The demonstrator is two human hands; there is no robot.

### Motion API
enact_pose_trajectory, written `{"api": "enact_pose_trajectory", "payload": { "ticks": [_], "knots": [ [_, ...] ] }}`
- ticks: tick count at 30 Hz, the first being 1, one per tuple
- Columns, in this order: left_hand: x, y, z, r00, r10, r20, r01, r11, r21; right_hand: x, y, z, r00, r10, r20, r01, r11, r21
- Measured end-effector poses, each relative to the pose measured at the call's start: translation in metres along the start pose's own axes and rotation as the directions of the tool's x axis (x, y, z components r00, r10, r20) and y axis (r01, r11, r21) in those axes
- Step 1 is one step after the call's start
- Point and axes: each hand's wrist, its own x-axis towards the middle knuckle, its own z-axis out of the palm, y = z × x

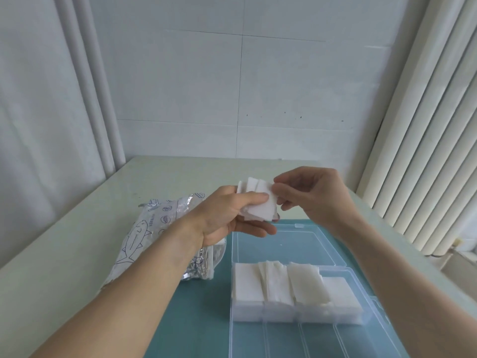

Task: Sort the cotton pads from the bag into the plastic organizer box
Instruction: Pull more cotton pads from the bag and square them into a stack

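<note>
My left hand (227, 215) grips a loose stack of white square cotton pads (258, 200) above the table, thumb on top. My right hand (309, 195) pinches the right edge of the same stack with its fingertips. Below lies the clear plastic organizer box (247, 339), its lid (284, 241) folded open toward the far side. The far ends of its compartments hold stacks of cotton pads (284, 285). The printed foil bag (144, 236) with a fish drawing lies to the left, partly hidden by my left forearm.
A teal mat (201, 313) lies under the box on a pale table (64, 254). A tiled wall stands at the back, a curtain at the left, and a ribbed white radiator (426, 151) at the right.
</note>
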Motion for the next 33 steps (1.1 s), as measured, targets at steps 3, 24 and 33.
{"api": "enact_pose_trajectory", "payload": {
  "ticks": [3, 24, 33],
  "knots": [
    [0.001, -0.001, 0.002, 1.000, 0.012, 0.028, -0.010, 0.997, -0.081, 0.002, -0.004, 0.008, 0.999, -0.043, 0.016, 0.043, 0.999, -0.014],
    [0.017, -0.006, -0.019, 0.937, -0.175, -0.302, 0.063, 0.935, -0.348, 0.069, 0.055, 0.017, 0.959, 0.234, 0.160, -0.064, 0.730, -0.681],
    [0.012, 0.001, -0.010, 0.948, -0.161, -0.274, 0.031, 0.904, -0.426, 0.020, -0.018, -0.005, 0.930, 0.244, 0.274, -0.281, 0.954, 0.104]
  ]
}}
